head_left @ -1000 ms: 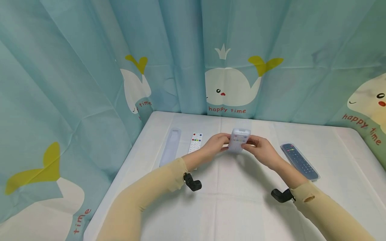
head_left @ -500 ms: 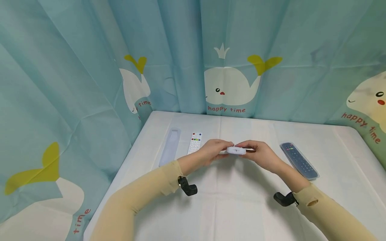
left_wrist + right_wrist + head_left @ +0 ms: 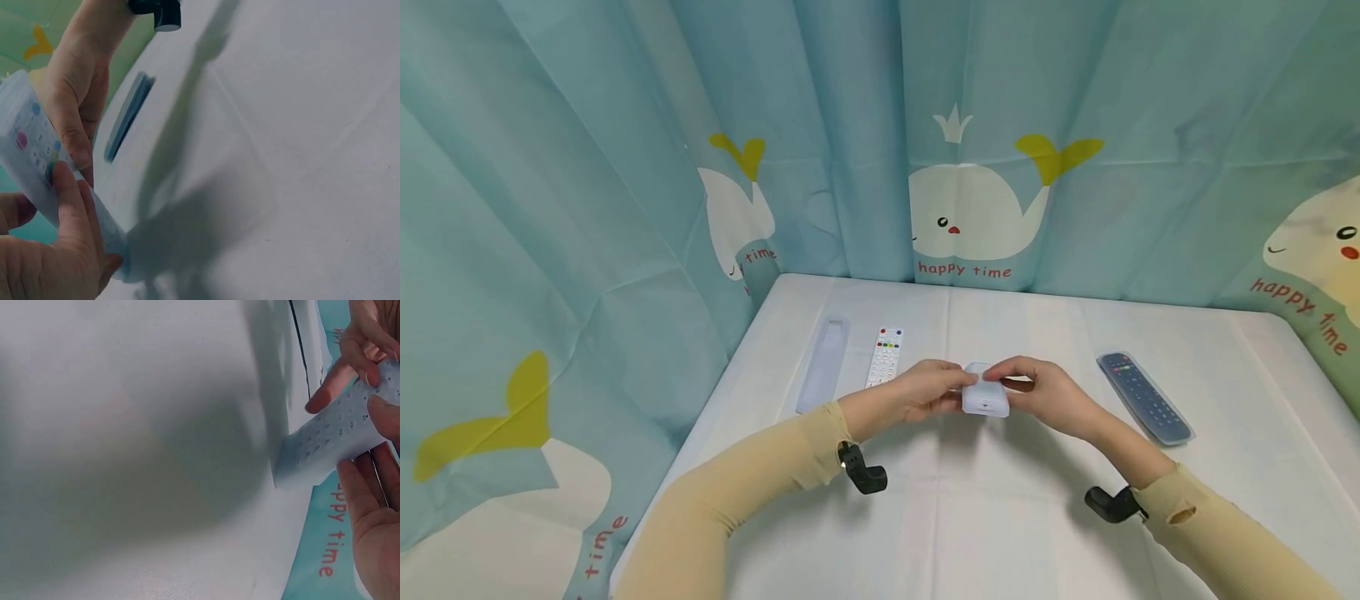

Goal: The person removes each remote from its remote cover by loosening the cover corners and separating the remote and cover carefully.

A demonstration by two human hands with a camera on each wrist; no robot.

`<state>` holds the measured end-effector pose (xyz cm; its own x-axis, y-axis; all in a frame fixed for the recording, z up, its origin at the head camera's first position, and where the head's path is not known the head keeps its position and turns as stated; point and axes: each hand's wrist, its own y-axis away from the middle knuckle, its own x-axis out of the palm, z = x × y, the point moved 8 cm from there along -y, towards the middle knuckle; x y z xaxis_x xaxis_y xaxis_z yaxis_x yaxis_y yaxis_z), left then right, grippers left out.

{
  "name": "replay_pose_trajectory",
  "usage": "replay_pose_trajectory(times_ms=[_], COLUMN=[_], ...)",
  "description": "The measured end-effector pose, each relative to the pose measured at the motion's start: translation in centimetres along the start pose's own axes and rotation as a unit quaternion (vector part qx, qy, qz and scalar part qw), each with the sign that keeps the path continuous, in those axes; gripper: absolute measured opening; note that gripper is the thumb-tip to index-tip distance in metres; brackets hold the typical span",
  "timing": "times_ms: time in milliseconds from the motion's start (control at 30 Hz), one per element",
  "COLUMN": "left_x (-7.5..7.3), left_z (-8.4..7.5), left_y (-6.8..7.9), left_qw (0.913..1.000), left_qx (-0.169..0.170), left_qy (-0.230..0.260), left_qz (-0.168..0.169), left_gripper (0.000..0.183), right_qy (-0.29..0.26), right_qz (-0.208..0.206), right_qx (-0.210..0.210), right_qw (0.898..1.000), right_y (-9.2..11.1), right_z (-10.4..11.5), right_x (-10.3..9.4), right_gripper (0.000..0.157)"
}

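A white remote control (image 3: 985,403) in a translucent cover is held in both hands above the table, one end tipped toward the head camera. Its pale, buttonless back shows in the head view, while coloured buttons show on its other face (image 3: 31,140) in the left wrist view. My left hand (image 3: 927,392) grips its left side, thumb on top. From the right, my right hand (image 3: 1051,395) holds it with thumb and fingers. In the right wrist view the covered remote (image 3: 328,437) slants between the two hands, rows of small keys visible.
Left of the hands on the white table (image 3: 880,550) lie a translucent remote cover (image 3: 824,365) and another white remote (image 3: 885,357), partly hidden by the left arm. A dark remote in a clear cover (image 3: 1146,402) lies to the right. A blue curtain (image 3: 850,150) hangs behind.
The covered remote stood raised with its buttons toward the head camera; it has tipped over toward the viewer, passing end-on, so its back now shows. Both hands moved slightly lower with it.
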<state>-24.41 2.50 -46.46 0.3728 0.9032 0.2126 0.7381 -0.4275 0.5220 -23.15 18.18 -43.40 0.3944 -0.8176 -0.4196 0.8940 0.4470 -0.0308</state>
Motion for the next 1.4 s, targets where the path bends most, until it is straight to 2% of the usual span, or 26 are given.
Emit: replay_pose_trajectory(times_ms=[233, 367, 533, 667, 767, 900, 1000, 1133, 1267, 1400], left_x=[-0.1, 0.0, 0.0, 0.1, 0.2, 0.2, 0.1, 0.1, 0.1, 0.1], left_z=[1.2, 1.8, 2.1, 2.3, 2.5, 2.9, 3.0, 3.0, 3.1, 3.3], left_y=[-0.5, -0.6, -0.6, -0.6, -0.7, -0.6, -0.6, -0.6, -0.6, -0.6], left_qw=[0.9993, 0.998, 0.9969, 0.9972, 0.9972, 0.9969, 0.9968, 0.9968, 0.9965, 0.996], left_qx=[-0.028, -0.047, -0.058, -0.055, -0.055, -0.061, -0.064, -0.063, -0.063, -0.065], left_qy=[0.018, 0.019, 0.009, -0.004, -0.011, -0.02, -0.021, -0.021, -0.029, -0.037], left_qz=[0.018, 0.038, 0.052, 0.05, 0.05, 0.046, 0.043, 0.044, 0.047, 0.049], left_gripper=[0.035, 0.026, 0.016, 0.02, 0.031, 0.045, 0.049, 0.049, 0.048, 0.052], right_qy=[0.008, 0.018, 0.022, 0.024, 0.008, -0.039, -0.105, -0.197, -0.239, -0.251], right_qz=[0.006, 0.008, 0.005, 0.009, -0.003, -0.045, -0.051, -0.031, -0.018, -0.002], right_qx=[-0.026, -0.041, -0.047, -0.046, -0.011, 0.077, 0.137, 0.197, 0.233, 0.249], right_qw=[1.0, 0.999, 0.999, 0.999, 1.0, 0.995, 0.984, 0.96, 0.943, 0.935], right_y=[0.3, 0.5, 0.7, 0.9, 1.0, 1.3, 1.5, 1.7, 1.9, 2.0], right_z=[0.0, 0.0, -0.1, -0.1, -0.5, -1.8, -2.9, -3.9, -4.3, -4.3], right_x=[0.8, 1.2, 1.5, 1.5, 1.1, 0.2, 0.3, 1.4, 2.2, 2.9], right_gripper=[0.025, 0.028, 0.028, 0.028, 0.028, 0.035, 0.053, 0.07, 0.076, 0.076])
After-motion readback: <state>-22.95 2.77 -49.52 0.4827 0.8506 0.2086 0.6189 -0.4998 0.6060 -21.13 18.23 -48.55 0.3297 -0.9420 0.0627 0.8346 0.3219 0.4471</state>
